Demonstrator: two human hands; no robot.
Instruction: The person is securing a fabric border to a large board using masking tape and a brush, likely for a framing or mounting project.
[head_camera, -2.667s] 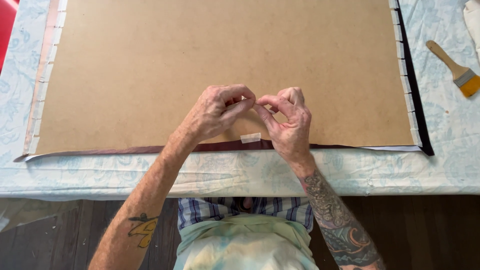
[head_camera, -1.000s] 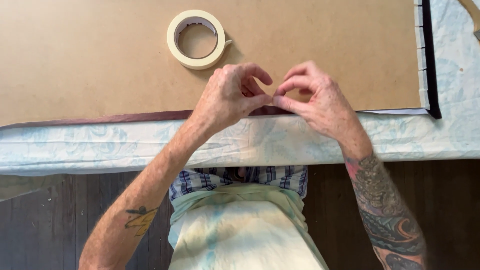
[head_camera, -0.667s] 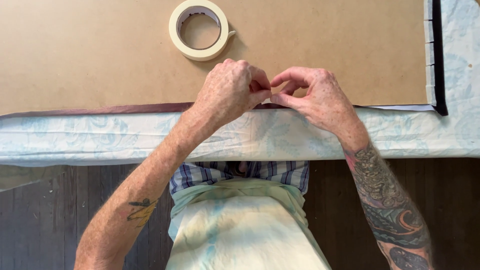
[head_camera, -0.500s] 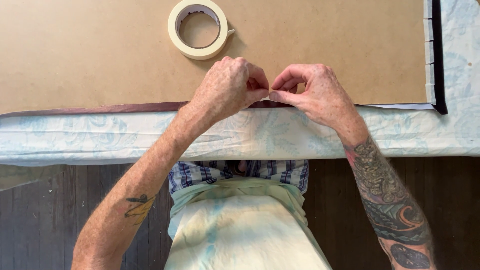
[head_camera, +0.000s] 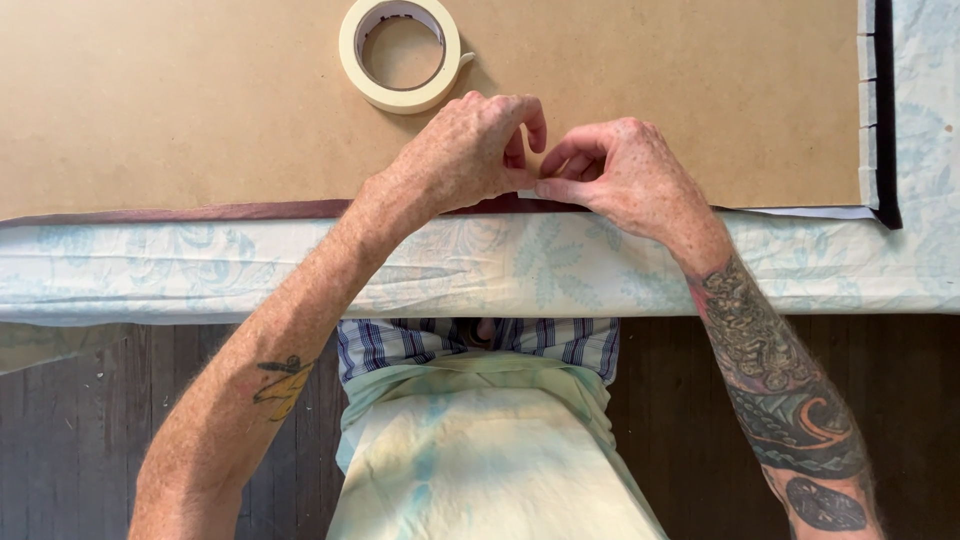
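A large brown backing board (head_camera: 200, 100) lies flat on the table, with a dark frame edge (head_camera: 240, 211) showing along its near side. My left hand (head_camera: 465, 150) and my right hand (head_camera: 625, 175) meet at that near edge, fingertips pinched together on a small piece of pale tape that is mostly hidden by the fingers. A roll of cream masking tape (head_camera: 400, 52) rests on the board just beyond my left hand.
A pale blue patterned cloth (head_camera: 150, 270) covers the table and hangs over its front edge. The frame's dark right side (head_camera: 884, 110) carries short strips of tape. Dark wooden floorboards (head_camera: 80, 430) show below.
The view has shifted down and left, bringing the tape roll into sight and losing the brush. Both hands have lowered to the board's near edge and stay pinched together there.
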